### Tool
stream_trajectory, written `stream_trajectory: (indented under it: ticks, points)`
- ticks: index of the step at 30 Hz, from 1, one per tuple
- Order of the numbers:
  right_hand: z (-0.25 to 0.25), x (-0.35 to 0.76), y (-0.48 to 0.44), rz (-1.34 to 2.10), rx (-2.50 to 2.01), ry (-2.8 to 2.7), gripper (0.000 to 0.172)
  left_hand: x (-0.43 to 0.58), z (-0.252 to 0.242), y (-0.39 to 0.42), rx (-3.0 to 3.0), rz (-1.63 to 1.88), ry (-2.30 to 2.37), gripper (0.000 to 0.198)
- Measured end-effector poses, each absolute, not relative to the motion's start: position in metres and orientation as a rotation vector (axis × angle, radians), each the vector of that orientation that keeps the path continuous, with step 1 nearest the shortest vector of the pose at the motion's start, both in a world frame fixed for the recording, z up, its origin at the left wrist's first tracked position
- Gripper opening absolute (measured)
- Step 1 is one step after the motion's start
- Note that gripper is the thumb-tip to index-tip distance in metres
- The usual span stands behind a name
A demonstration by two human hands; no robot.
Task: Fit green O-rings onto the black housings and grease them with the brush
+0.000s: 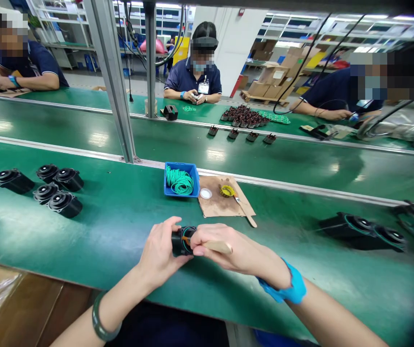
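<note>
My left hand (159, 248) grips a black cylindrical housing (177, 242) low over the green bench, its open end turned to the right. A green ring (184, 235) shows around that end. In my right hand (225, 243) is a brush with a pale wooden handle (220, 246); its orange-brown tip touches the housing's end near the ring. My fingers hide part of the brush and of the rim. Just beyond my hands stands a blue bin (181, 194) with green rubber rings (181, 180) in it.
Behind my right hand, a cardboard sheet (212, 207) carries a yellow tin (226, 191), a white lid (205, 193) and another brush (246, 212). Several black housings (64, 203) stand left, two ringed ones (359, 229) right. A metal post (111, 82) rises ahead; co-workers sit across the conveyor.
</note>
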State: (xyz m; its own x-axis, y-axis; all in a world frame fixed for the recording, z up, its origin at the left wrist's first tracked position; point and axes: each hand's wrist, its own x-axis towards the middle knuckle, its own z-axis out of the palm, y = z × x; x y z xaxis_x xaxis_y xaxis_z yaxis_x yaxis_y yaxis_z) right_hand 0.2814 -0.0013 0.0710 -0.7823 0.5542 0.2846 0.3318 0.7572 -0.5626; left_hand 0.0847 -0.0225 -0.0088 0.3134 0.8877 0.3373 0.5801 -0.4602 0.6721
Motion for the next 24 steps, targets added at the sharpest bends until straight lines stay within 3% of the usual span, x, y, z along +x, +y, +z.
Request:
stream_trajectory:
  ticks: [16,24]
  points:
    - [0.04,0.278,-0.017,0.393,-0.674,-2.235,0.016,0.093,-0.008,-0.023,2.317,0.981,1.415,0.071]
    - [0.037,0.283,-0.026,0.342,-0.61,-2.45,0.03,0.09,-0.003,-0.021,2.136,0.928,1.451,0.076]
